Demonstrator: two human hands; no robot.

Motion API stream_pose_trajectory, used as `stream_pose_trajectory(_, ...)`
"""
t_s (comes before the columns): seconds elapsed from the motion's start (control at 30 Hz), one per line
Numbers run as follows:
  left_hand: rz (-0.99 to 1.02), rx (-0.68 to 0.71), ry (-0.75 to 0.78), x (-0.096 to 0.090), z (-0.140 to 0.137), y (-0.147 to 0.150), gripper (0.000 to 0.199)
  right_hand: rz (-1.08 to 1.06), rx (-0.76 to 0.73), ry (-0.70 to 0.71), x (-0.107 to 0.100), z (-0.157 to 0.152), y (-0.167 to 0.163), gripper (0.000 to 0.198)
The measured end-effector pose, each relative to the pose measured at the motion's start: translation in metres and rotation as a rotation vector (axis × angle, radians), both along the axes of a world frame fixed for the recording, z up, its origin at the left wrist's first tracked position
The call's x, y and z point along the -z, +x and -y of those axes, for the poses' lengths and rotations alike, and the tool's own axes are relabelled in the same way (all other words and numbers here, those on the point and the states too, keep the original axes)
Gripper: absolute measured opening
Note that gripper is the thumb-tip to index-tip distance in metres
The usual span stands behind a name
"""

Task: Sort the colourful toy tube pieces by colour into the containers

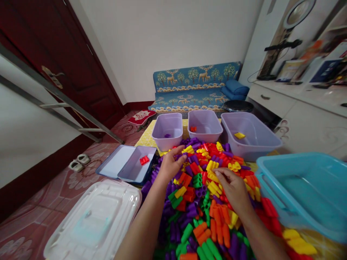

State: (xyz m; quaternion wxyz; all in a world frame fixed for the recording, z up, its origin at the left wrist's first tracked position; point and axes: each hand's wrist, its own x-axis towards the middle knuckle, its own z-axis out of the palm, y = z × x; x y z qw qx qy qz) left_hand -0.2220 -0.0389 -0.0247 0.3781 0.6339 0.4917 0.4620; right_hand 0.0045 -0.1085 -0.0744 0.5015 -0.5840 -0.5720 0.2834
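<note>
A big heap of plastic tube-shaped building blocks (199, 180) in purple, red, orange, yellow and green covers the table in front of me. My left hand (172, 162) hovers over the heap's far left part, fingers apart and nothing held. To the right, my right hand (230, 182) has its fingers closed at the edge of a yellow building block (213, 176); the fingertips partly hide the grip. Beyond the heap stand three lilac bins: the left bin (167, 142) holds a purple block, the middle bin (207, 137) an orange-red one, the right bin (251, 150) a yellow one.
An opened case (132, 173) with a red block inside lies at the left. Nearer me is a white lidded box (94, 220). A large turquoise tub (306, 162) stands at the right. Behind are a blue patterned sofa (189, 97), a ladder (62, 94) and a white cabinet (306, 119).
</note>
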Motion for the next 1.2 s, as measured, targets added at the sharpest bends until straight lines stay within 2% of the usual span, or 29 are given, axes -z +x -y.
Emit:
stream_pose_trajectory(0.07,-0.196,0.067,0.089,0.014,0.016,0.007,0.055,-0.002,-0.001,-0.002,0.000,0.000,0.000,0.028)
stream_pose_trajectory(0.13,-0.337,0.119,0.161,0.020,0.027,0.013,0.064,-0.002,-0.008,-0.004,0.001,0.000,0.000,0.029)
stream_pose_trajectory(0.27,-0.447,0.160,0.238,0.014,0.034,0.018,0.072,0.001,-0.038,-0.002,0.004,0.000,0.001,0.031)
stream_pose_trajectory(0.33,-0.458,0.169,0.265,0.009,0.036,0.019,0.061,0.001,-0.058,-0.003,0.005,0.000,0.001,0.030)
stream_pose_trajectory(0.47,-0.437,0.155,0.309,0.007,0.042,0.020,0.028,0.017,-0.125,0.022,0.000,0.001,-0.001,0.031)
stream_pose_trajectory(0.57,-0.373,0.131,0.283,0.009,0.051,0.018,0.020,0.108,-0.157,0.049,-0.010,0.004,-0.005,0.032)
stream_pose_trajectory(0.73,-0.254,0.212,0.266,0.010,0.067,0.014,0.021,0.326,-0.210,0.081,-0.024,0.010,-0.017,0.039)
stream_pose_trajectory(0.87,-0.160,0.186,0.217,0.012,0.074,0.013,0.022,0.498,-0.244,0.121,-0.030,0.012,-0.029,0.037)
stream_pose_trajectory(0.97,-0.134,0.131,0.188,0.016,0.075,0.012,0.025,0.549,-0.253,0.138,-0.033,0.012,-0.035,0.030)
stream_pose_trajectory(1.07,-0.148,0.089,0.188,0.020,0.075,0.010,0.035,0.511,-0.231,0.145,-0.033,0.012,-0.035,0.024)
stream_pose_trajectory(1.2,-0.273,0.132,0.195,0.024,0.076,0.009,0.049,0.302,-0.115,0.095,-0.026,0.011,-0.024,0.026)
